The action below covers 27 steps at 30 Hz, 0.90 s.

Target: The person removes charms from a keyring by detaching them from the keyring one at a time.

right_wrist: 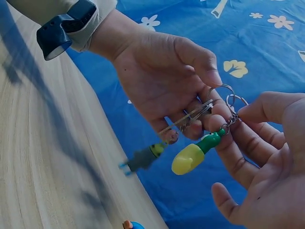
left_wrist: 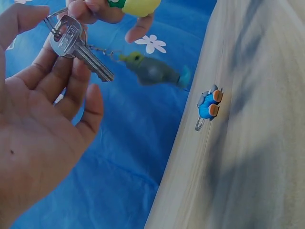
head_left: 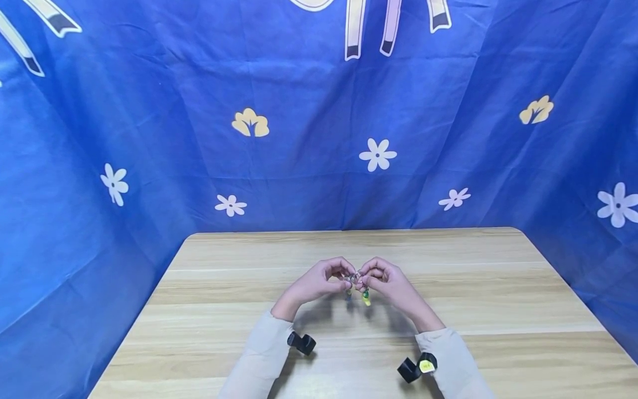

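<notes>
In the head view both hands meet above the wooden table. My left hand pinches a metal key ring between thumb and finger. Silver keys hang from it, along with a blurred grey charm with a green top and pale blue end, on a short chain. My right hand pinches a second split ring, which overlaps the first in the right wrist view. From this ring a yellow charm with a green top hangs on a small chain.
A small blue figure with orange feet and a metal ring lies on the wooden table. Blue patterned cloth stands behind the table and along both sides. Black camera mounts are strapped at both wrists.
</notes>
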Motion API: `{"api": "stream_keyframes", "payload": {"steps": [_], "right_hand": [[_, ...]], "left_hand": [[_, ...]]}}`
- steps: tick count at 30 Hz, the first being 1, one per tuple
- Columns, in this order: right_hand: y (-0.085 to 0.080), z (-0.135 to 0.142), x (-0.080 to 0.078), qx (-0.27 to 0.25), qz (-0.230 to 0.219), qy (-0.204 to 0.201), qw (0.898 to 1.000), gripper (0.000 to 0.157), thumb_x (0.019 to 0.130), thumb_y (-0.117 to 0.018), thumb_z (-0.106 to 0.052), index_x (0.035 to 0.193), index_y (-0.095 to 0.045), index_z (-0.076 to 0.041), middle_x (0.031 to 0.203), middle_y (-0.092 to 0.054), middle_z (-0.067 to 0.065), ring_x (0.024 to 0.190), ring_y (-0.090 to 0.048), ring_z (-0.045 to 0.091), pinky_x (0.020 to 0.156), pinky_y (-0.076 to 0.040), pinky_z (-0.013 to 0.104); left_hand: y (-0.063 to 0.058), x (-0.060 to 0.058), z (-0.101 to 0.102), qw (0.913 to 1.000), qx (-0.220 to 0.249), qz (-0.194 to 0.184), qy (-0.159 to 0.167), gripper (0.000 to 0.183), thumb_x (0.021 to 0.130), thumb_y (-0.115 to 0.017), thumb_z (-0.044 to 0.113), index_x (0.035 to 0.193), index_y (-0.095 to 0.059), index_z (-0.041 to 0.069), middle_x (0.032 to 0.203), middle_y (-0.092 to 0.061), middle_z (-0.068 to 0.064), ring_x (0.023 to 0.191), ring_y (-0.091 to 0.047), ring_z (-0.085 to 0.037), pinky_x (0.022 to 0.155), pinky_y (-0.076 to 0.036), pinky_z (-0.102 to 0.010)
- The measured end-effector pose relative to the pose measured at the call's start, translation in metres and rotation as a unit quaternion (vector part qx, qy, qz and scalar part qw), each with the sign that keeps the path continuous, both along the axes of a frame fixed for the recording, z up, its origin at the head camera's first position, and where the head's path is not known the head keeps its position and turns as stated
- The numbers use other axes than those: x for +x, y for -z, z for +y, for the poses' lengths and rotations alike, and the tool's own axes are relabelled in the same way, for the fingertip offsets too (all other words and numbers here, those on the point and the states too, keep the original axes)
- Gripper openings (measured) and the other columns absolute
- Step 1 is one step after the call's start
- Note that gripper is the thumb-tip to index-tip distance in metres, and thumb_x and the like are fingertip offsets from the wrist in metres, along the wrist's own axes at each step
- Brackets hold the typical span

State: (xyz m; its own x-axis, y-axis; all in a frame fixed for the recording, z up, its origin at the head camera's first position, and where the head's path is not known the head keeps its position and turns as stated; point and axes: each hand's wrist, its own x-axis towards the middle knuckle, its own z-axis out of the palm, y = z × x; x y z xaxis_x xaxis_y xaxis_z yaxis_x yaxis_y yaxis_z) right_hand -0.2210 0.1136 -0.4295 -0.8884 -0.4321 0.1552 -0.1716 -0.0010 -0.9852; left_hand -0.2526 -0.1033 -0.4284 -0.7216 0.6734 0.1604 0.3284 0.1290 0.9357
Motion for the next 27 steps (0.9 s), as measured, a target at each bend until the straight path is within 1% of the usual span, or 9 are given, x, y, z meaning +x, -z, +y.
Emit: {"api": "stream_keyframes", "payload": {"steps": [5, 7, 10, 14, 17, 18, 21, 24, 27], "right_hand": [[0.0015, -0.0003, -0.0002, 0.004, 0.005, -0.005, 1.0, 0.025, 0.092, -0.054, -0.004, 0.109, -0.05, 0.014, 0.085, -0.068, -0.009, 0.082, -0.067, 0.006, 0.08, -0.055, 0.024], [0.0023, -0.0003, -0.0004, 0.006, 0.005, -0.004, 1.0, 0.025, 0.092, -0.054, -0.004, 0.109, -0.051, 0.014, 0.085, -0.068, -0.008, 0.083, -0.067, 0.006, 0.081, -0.055, 0.024], [0.0034, -0.0004, -0.0005, 0.008, 0.006, -0.004, 1.0, 0.024, 0.093, -0.054, -0.005, 0.109, -0.051, 0.013, 0.086, -0.068, -0.005, 0.083, -0.067, 0.007, 0.081, -0.055, 0.025], [0.0038, -0.0003, -0.0005, 0.012, 0.013, -0.001, 1.0, 0.023, 0.093, -0.054, -0.005, 0.108, -0.052, 0.012, 0.089, -0.068, 0.005, 0.083, -0.066, 0.008, 0.082, -0.055, 0.026], [0.0033, -0.0007, 0.0, 0.02, 0.016, 0.003, 1.0, 0.022, 0.094, -0.053, -0.005, 0.107, -0.053, 0.012, 0.09, -0.067, 0.01, 0.082, -0.066, 0.007, 0.082, -0.055, 0.026], [0.003, -0.001, 0.0002, 0.022, 0.016, 0.005, 1.0, 0.021, 0.094, -0.053, -0.005, 0.107, -0.053, 0.011, 0.09, -0.067, 0.011, 0.082, -0.066, 0.007, 0.082, -0.054, 0.026], [0.002, -0.0015, 0.0013, 0.026, 0.015, 0.007, 1.0, 0.021, 0.094, -0.052, -0.005, 0.107, -0.053, 0.011, 0.09, -0.066, 0.011, 0.082, -0.066, 0.007, 0.082, -0.055, 0.026], [0.0008, -0.0017, 0.0026, 0.023, 0.015, 0.003, 1.0, 0.021, 0.094, -0.052, -0.004, 0.107, -0.052, 0.012, 0.09, -0.066, 0.011, 0.083, -0.066, 0.007, 0.081, -0.055, 0.025], [0.0001, -0.0016, 0.0031, 0.018, 0.016, -0.004, 1.0, 0.022, 0.094, -0.052, -0.004, 0.108, -0.052, 0.013, 0.089, -0.065, 0.01, 0.083, -0.066, 0.007, 0.082, -0.055, 0.025]], "left_hand": [[-0.0001, 0.0006, 0.0004, 0.9997, 0.017, -0.019, 0.005, 0.031, 0.085, -0.062, 0.008, 0.11, -0.055, -0.007, 0.088, -0.063, -0.002, 0.076, -0.059, -0.008, 0.075, -0.05, -0.026], [0.0002, 0.0008, 0.0005, 0.9994, 0.023, -0.024, 0.006, 0.031, 0.085, -0.062, 0.008, 0.111, -0.055, -0.007, 0.086, -0.062, 0.001, 0.072, -0.058, -0.009, 0.072, -0.05, -0.025], [0.001, 0.0012, 0.0005, 0.9991, 0.03, -0.028, 0.008, 0.031, 0.086, -0.062, 0.007, 0.112, -0.055, -0.007, 0.086, -0.062, 0.002, 0.072, -0.059, -0.008, 0.07, -0.049, -0.022], [0.0012, 0.0018, 0.0002, 0.9993, 0.025, -0.027, 0.004, 0.029, 0.086, -0.063, 0.009, 0.11, -0.058, -0.006, 0.086, -0.063, -0.001, 0.078, -0.061, -0.007, 0.07, -0.05, -0.022], [0.0011, 0.0023, 0.0002, 0.9994, 0.019, -0.028, 0.0, 0.027, 0.086, -0.064, 0.009, 0.108, -0.058, -0.006, 0.085, -0.064, -0.016, 0.077, -0.062, -0.008, 0.07, -0.051, -0.022], [0.0011, 0.0024, 0.0002, 0.9994, 0.018, -0.031, -0.001, 0.027, 0.086, -0.063, 0.009, 0.107, -0.058, -0.006, 0.084, -0.064, -0.018, 0.076, -0.062, -0.009, 0.069, -0.051, -0.022], [0.0006, 0.0028, 0.0006, 0.9993, 0.014, -0.035, -0.005, 0.025, 0.086, -0.063, 0.009, 0.106, -0.058, -0.006, 0.081, -0.064, -0.017, 0.072, -0.06, -0.008, 0.065, -0.049, -0.021], [0.0009, 0.0026, 0.001, 0.9994, 0.007, -0.032, -0.01, 0.023, 0.087, -0.063, 0.01, 0.103, -0.059, -0.005, 0.079, -0.065, -0.008, 0.072, -0.06, -0.011, 0.065, -0.049, -0.021], [0.0022, 0.002, 0.0014, 0.9996, 0.003, -0.026, -0.012, 0.02, 0.087, -0.063, 0.01, 0.1, -0.059, -0.005, 0.08, -0.065, -0.017, 0.075, -0.062, -0.016, 0.07, -0.05, -0.023]]}}
